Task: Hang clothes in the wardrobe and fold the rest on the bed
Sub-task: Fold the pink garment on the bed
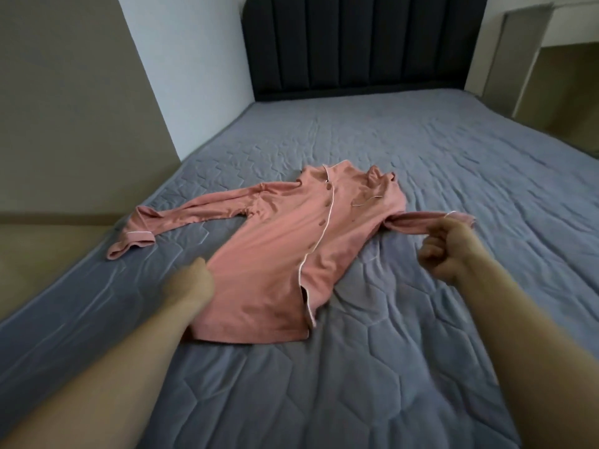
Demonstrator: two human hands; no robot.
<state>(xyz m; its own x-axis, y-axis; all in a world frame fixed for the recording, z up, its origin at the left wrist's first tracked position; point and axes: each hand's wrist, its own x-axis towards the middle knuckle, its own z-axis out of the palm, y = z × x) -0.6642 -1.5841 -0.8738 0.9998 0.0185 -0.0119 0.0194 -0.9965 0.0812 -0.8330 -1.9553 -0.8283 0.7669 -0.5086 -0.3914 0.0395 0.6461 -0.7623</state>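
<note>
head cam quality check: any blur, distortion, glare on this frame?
Head view: strong wide-angle bending at the edges, both forearms stretched; right hand gripping the pink shirt sleeve looks slightly motion-soft, left hand too; light is dim and even, no glare, only soft shadows in the grey quilted bedspread wrinkles.

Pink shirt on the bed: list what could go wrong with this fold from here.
1. The right hand pinches only the cuff of the right sleeve; it may slip free or twist as it is carried over.
2. The left hand grips the pink shirt at its side edge; a pull could skew the body or open the buttoned front.
3. The left sleeve lies crumpled; folded as is, it would probably crease.
</note>
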